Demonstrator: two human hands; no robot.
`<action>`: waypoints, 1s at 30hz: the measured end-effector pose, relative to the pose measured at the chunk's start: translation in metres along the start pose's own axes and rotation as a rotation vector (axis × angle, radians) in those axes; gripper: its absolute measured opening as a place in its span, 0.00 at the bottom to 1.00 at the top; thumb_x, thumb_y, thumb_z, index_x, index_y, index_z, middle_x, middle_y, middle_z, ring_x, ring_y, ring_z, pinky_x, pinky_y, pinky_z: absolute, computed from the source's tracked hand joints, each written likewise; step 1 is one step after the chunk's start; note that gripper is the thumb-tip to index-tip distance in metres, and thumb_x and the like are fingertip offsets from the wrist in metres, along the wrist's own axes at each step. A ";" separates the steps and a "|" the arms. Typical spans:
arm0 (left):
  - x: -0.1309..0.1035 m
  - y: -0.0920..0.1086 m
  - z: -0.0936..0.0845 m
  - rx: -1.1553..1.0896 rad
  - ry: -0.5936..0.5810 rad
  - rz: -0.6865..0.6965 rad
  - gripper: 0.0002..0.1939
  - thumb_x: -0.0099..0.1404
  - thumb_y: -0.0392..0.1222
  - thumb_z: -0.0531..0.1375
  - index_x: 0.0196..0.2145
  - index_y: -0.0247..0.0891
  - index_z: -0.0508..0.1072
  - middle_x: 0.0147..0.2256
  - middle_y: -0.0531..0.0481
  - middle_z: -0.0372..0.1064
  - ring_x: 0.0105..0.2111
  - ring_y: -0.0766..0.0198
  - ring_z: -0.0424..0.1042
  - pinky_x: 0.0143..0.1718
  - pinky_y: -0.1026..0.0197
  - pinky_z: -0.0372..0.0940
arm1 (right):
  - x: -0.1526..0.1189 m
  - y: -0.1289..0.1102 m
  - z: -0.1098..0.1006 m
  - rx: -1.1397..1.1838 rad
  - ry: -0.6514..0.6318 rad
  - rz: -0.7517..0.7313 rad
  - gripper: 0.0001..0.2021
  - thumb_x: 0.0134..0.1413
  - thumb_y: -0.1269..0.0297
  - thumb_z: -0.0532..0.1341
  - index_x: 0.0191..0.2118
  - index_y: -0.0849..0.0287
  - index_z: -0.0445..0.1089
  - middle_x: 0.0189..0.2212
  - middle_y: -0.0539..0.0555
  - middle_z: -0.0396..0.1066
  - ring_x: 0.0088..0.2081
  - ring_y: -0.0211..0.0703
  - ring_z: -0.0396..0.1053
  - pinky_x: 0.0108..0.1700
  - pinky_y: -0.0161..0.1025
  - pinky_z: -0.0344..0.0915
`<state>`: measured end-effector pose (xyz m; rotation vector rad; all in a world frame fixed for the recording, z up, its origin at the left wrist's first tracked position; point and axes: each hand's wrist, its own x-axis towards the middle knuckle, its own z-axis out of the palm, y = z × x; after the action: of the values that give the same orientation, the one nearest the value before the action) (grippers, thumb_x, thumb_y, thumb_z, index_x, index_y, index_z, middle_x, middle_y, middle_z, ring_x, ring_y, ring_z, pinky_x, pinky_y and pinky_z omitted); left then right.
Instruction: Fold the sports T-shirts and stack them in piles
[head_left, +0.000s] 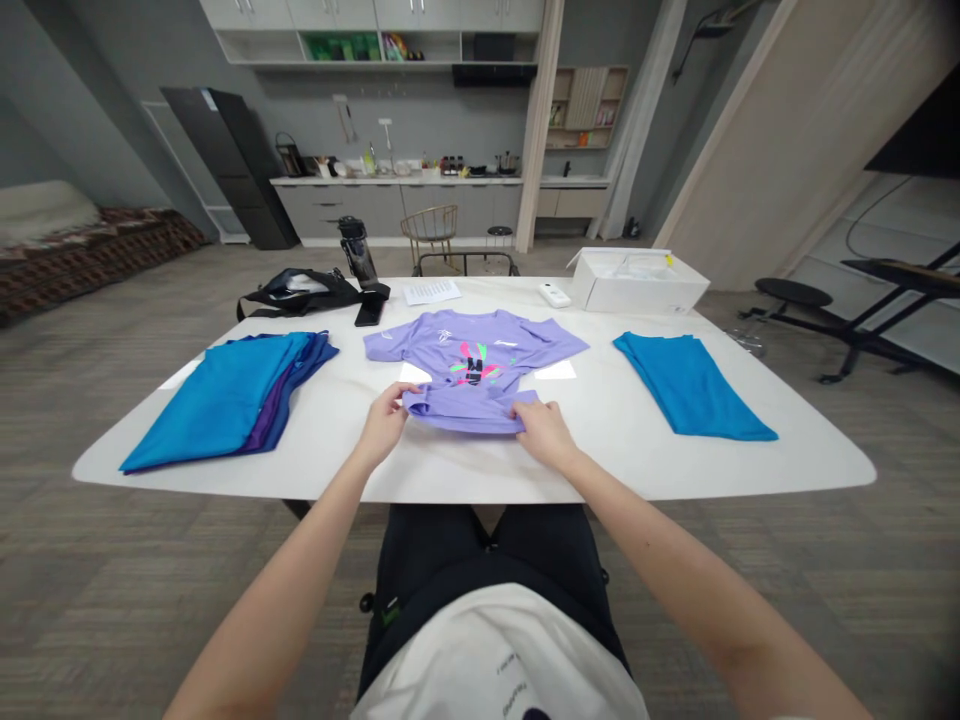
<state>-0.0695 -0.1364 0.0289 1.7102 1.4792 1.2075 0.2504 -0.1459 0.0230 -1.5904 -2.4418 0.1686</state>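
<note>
A light purple T-shirt [469,340] with a pink, green and black print lies on the white table, its sleeves spread and its collar on the far side. Its near edge is gathered and slightly lifted. My left hand [387,420] pinches the left corner of that edge, and my right hand [541,430] grips the right corner. To the left is a stack of folded blue, purple and navy cloths [217,395]. A single folded blue cloth [694,388] lies to the right.
Along the far part of the white table [780,450] are a black bag [307,290], a dark bottle [358,252], a phone [369,308], a paper sheet [431,291], a small white device [554,295] and a white box [637,285]. A chair back [465,258] stands behind it.
</note>
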 end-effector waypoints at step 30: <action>0.043 -0.023 -0.001 0.558 -0.238 0.143 0.16 0.67 0.40 0.54 0.48 0.43 0.78 0.48 0.46 0.73 0.47 0.55 0.74 0.52 0.55 0.68 | 0.036 0.085 0.000 0.180 0.098 0.400 0.14 0.64 0.54 0.59 0.44 0.56 0.79 0.38 0.56 0.79 0.41 0.48 0.75 0.43 0.39 0.66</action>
<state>-0.0818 -0.0902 0.0212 2.2641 1.6632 0.6485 0.3119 -0.0780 0.0095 -1.9317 -1.9511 0.3543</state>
